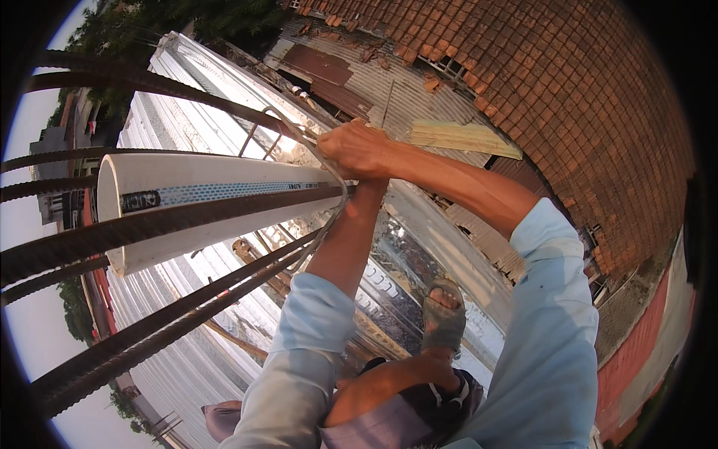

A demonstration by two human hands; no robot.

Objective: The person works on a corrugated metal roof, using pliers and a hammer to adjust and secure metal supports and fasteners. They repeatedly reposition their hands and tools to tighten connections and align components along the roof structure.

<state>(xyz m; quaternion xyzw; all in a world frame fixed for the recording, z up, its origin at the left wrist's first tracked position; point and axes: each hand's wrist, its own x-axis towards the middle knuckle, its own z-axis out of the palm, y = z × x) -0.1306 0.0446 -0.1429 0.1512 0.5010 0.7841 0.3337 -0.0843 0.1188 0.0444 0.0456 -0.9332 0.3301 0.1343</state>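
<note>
My right hand (350,148) is closed in a fist, its knuckles against a thin bent steel stirrup (340,209). What lies inside the fist is hidden. My left forearm (353,232) reaches up under the right wrist, which covers the left hand, so its fingers do not show. The stirrup loops around a white plastic pipe (217,176) with blue print and an open end at the left. Ribbed steel rebars (187,217) run alongside the pipe, one crossing in front of it.
Shiny corrugated metal sheeting (202,322) lies below. My foot in a worn shoe (444,318) rests beside a concrete edge (449,262). Lower down at right are a tiled roof (568,105) and rusty corrugated sheets (359,67). Long rebars (149,344) stick out leftward.
</note>
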